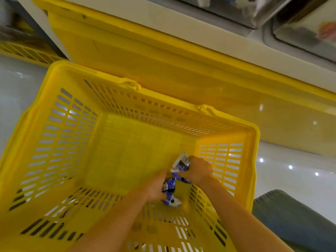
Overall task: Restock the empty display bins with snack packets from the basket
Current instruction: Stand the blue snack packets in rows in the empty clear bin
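the basket (pixel 54 110) stands on the floor (pixel 18 88), directly below the camera and against the yellow base (pixel 145 60) of the display. both hands are down inside it, at the near right corner of its bottom. the left hand (pixel 156 188) is curled round a bunch of blue snack packets (pixel 170 187). the right hand (pixel 199 170) grips one more packet (pixel 181 161) of the same kind, whose white sealed end with a barcode sticks out past the fingers toward the display. the two hands lie just beside each other, with the packets between and under them.

governing relation: the packets are already gripped, so the coming move is judged to be a lift up and forward over the far rim. the display bins (pixel 236 10) sit above and beyond the basket, toward the right. the right hand is the nearer to them. the packets' long axes run roughly near to far, in line with the forearms.

limits of view: the bins are blurred and cut off by the top edge, so it cannot be told which are empty. fingers cover the packets, so they cannot be counted. the only packets seen are those in the hands, so this is judged a late load. a grey trouser leg (pixel 291 215) is cut off at lower right
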A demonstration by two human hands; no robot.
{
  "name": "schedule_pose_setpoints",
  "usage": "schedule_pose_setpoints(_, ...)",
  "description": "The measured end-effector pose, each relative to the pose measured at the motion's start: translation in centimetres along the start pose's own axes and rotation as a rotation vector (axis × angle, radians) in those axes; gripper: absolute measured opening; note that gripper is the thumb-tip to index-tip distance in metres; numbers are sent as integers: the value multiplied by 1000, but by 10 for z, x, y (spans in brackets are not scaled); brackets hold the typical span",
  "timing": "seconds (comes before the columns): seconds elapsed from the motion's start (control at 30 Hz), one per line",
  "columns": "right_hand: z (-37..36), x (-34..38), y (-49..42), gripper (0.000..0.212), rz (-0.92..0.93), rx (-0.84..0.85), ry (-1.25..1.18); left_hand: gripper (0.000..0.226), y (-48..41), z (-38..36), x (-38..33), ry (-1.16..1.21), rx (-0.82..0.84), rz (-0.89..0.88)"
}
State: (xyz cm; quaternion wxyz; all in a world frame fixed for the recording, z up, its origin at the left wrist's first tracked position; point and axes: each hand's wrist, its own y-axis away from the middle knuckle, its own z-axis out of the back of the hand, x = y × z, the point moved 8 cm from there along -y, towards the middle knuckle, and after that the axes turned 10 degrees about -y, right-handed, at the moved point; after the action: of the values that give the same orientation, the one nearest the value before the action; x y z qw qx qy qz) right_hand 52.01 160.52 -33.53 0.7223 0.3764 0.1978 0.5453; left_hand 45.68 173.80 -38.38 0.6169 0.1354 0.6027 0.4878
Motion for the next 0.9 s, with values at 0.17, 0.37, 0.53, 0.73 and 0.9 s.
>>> schedule_pose_setpoints(0.17,28,-1,7,58,-16,-165,-321,47,12,30,26,288,-1,84)
schedule_pose_setpoints(0.37,84,31,43,28,179,-299,-762,44,56,116,14,555,-228,68)
schedule_pose_setpoints(0.53,160,64,106,18,372,-405,-914,39,126,182,-45,577,-409,-89)
schedule_pose_setpoints(0.73,290,115,226,22,730,-654,-854,31,237,265,-133,542,-689,-335)
schedule_pose_setpoints(0.9,397,154,294,32,865,-1028,-712,32,317,350,-195,467,-1009,-452)
